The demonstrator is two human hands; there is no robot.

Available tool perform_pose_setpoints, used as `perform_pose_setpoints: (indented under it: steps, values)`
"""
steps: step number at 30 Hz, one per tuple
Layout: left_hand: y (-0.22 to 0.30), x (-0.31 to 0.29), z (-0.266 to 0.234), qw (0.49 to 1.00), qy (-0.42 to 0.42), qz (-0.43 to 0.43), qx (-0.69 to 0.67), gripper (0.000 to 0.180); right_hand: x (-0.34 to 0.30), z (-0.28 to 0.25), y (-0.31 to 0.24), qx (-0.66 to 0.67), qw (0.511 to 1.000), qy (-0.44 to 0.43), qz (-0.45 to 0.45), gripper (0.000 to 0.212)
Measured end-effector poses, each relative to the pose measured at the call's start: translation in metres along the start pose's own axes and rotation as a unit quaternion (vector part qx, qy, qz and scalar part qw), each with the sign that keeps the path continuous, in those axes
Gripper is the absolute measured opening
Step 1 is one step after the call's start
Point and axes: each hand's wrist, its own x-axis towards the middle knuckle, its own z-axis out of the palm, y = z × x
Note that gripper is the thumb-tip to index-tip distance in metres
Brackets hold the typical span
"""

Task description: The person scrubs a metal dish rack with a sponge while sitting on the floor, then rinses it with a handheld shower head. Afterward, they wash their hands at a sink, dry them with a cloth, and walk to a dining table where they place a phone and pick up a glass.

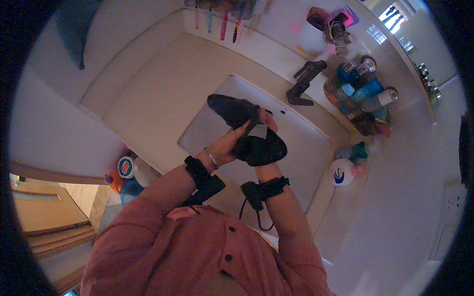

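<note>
Over the white sink basin, both my hands hold a black two-lobed item. One rounded lobe points up and to the left, the other down and to the right, with a pale patch between them. Its exact kind is hard to make out in the dim light. My left hand grips it from the left, the thumb lying across its middle. My right hand is mostly hidden behind it; fingers show curled at the upper right side. Black straps with small boxes circle both wrists, and a bracelet sits on my left one.
A dark faucet stands at the basin's far edge. To its right is a basket of bottles. A white bottle stands at the right, and several toothbrushes hang at the top. Containers cluster at the left edge.
</note>
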Motion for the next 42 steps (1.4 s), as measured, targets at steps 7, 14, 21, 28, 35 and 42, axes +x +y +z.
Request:
perform_pose_setpoints:
  steps: [7,14,21,28,35,42]
  values:
    - [-0.018,-0.005,0.006,0.965,0.021,0.082,0.248,0.048,0.008,-0.038,0.014,-0.33,0.94,-0.049,-0.073,0.03]
    - [-0.005,0.014,-0.03,0.966,0.122,0.124,0.194,0.04,-0.039,-0.045,0.019,-0.75,0.568,-0.224,-0.253,0.051]
    - [0.027,0.024,-0.045,0.794,0.133,0.238,0.543,0.029,-0.074,0.0,-0.021,-0.84,0.448,-0.296,-0.082,0.045]
    - [0.046,-0.026,-0.055,0.952,-0.039,0.09,0.291,0.054,-0.071,0.037,-0.019,-0.466,0.855,-0.158,-0.161,0.057]
    - [0.124,-0.124,-0.127,0.869,0.01,0.088,0.487,0.051,-0.072,0.124,0.078,-0.49,0.829,-0.173,-0.207,0.048]
    - [0.19,-0.202,-0.204,0.583,0.273,0.114,0.757,0.041,-0.051,0.195,0.194,-0.608,0.621,-0.317,-0.379,0.041]
